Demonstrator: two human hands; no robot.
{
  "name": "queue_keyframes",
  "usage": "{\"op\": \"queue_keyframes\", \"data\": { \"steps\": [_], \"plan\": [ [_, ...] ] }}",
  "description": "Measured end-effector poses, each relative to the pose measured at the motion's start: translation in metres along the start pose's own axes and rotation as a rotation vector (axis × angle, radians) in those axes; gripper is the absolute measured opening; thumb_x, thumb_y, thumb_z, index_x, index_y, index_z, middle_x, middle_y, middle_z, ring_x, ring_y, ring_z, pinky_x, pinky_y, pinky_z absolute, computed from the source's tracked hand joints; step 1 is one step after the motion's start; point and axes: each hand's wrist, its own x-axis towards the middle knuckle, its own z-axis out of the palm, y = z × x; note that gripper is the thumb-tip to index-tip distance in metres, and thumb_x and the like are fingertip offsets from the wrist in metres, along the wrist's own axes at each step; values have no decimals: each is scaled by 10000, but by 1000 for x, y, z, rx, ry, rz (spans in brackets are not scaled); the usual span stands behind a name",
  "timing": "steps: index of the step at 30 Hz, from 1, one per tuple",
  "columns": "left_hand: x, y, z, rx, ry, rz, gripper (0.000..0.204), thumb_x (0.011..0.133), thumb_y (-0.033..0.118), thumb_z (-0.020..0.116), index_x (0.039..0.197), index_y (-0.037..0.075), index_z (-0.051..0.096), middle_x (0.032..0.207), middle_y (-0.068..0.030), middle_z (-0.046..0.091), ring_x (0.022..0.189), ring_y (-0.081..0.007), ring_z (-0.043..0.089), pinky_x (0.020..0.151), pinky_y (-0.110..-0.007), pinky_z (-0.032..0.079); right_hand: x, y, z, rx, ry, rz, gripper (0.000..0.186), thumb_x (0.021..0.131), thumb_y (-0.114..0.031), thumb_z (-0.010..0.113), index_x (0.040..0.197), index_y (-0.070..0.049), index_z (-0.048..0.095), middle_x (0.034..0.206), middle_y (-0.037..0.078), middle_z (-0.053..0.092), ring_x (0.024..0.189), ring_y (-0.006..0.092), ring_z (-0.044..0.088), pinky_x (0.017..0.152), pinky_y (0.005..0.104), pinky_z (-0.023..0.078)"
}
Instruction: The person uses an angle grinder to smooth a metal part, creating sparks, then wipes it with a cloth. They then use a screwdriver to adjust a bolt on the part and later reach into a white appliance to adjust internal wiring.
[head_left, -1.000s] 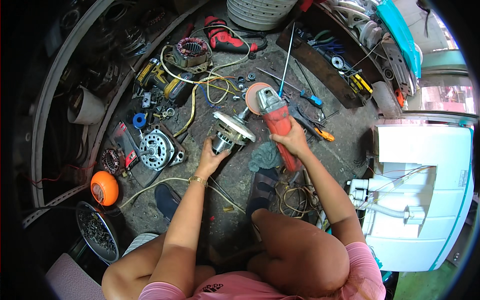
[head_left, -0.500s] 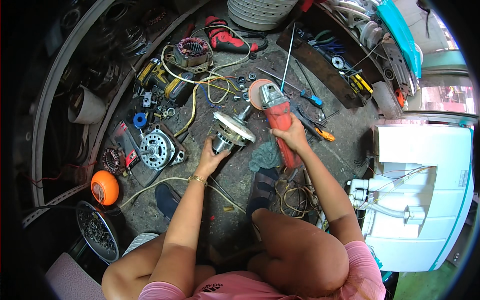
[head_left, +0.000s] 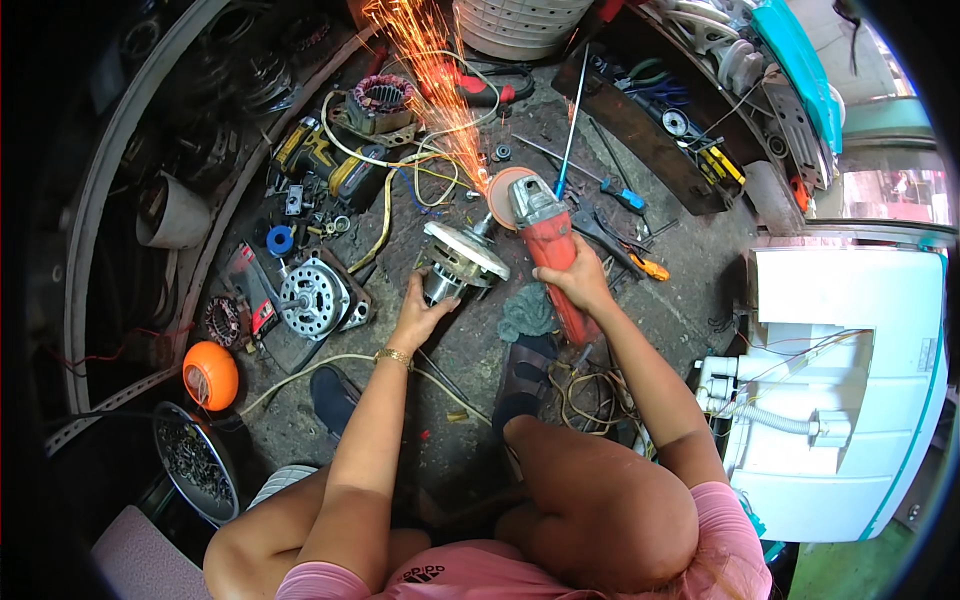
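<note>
My left hand [head_left: 424,312] is closed round the lower metal body of an electric motor [head_left: 464,254], which is tilted with its shaft pointing up and away from me. In my right hand [head_left: 578,280] is a red angle grinder [head_left: 550,240], gripped round its body. The grinder's orange-brown disc [head_left: 506,196] meets the tip of the motor shaft [head_left: 486,222]. A stream of orange sparks [head_left: 440,100] flies from that contact toward the far left. Part of my left fingers is hidden behind the motor.
A yellow-black cordless drill [head_left: 330,160], a copper-wound stator [head_left: 384,98] and a looped cable [head_left: 386,210] lie beyond the motor. Another motor [head_left: 314,298] sits left, near an orange ball-shaped container [head_left: 210,376]. Screwdrivers and a tool trough [head_left: 650,130] are at right, beside a white appliance [head_left: 850,400].
The grinder has shifted slightly left, bringing its disc onto the shaft tip. Sparks now spray away to the far left. My left hand and the motor have hardly moved.
</note>
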Motion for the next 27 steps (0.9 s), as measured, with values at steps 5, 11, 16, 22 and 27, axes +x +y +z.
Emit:
{"op": "queue_keyframes", "data": {
  "steps": [5,11,16,22,27],
  "plan": [
    [1,0,-1,-114,-41,-31,736,767,209,804,1344,12,390,1228,-181,554,1129,-260,552,995,-349,428,16,9,-1,-14,35,2,812,578,-372,861,1244,-11,567,1107,204,685,1025,346,668,911,421,511],
    [0,6,-3,-64,-21,-17,752,774,215,799,1358,-16,384,1235,-180,554,1129,-254,553,990,-337,428,5,9,-4,70,21,1,797,576,-348,868,1236,-16,569,1114,199,685,1028,329,670,911,417,511],
    [-2,4,-9,-6,-8,6,765,777,233,795,1370,-32,391,1260,-189,547,1167,-262,536,1019,-333,404,-7,-4,1,49,-16,20,795,578,-353,870,1234,-23,563,1116,201,683,1028,343,669,913,421,510],
    [-3,16,-7,-57,-10,-44,788,790,265,781,1411,-14,385,1306,-189,534,1206,-270,518,1038,-330,384,4,10,7,12,18,5,818,571,-377,869,1240,-24,560,1118,209,680,1025,361,664,914,429,508],
    [2,6,-17,-82,-66,-63,817,821,301,758,1460,-3,349,1344,-171,517,1154,-240,535,982,-313,417,18,12,5,27,38,5,825,571,-371,865,1254,-23,561,1128,207,678,1037,356,661,923,425,505]
  ]
}}
